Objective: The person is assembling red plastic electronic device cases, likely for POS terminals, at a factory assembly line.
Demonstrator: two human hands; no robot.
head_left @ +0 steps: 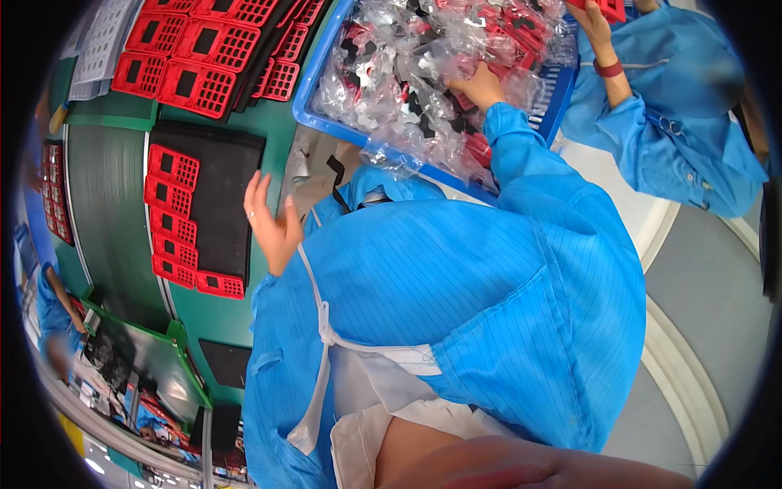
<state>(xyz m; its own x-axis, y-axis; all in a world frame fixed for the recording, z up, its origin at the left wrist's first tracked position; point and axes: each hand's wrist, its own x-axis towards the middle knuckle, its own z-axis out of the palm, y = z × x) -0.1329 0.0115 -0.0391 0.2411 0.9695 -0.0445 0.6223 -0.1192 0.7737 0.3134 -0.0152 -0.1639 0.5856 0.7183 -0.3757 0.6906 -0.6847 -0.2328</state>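
My right hand [481,86] reaches into a blue plastic basket [330,124], its fingers bent onto a clear plastic bag [461,67]. Some of those fingers are hidden. Many crumpled clear bags with red and black parts fill the basket. To the left, my left hand [273,228] is raised with its fingers apart and nothing in it. It is beside a black mat [224,187] on the green bench. Red phone-shaped plastic housings [174,198], with a window and a grid of key holes, lie along that mat's left and lower edges.
Stacked black sheets carry rows of red housings [195,85] at the upper left. A dark conveyor belt [118,212] runs beside the bench. Across the basket, a co-worker in a blue smock [652,122] holds a red part [612,10]. Another person's arm [63,297] shows at far left.
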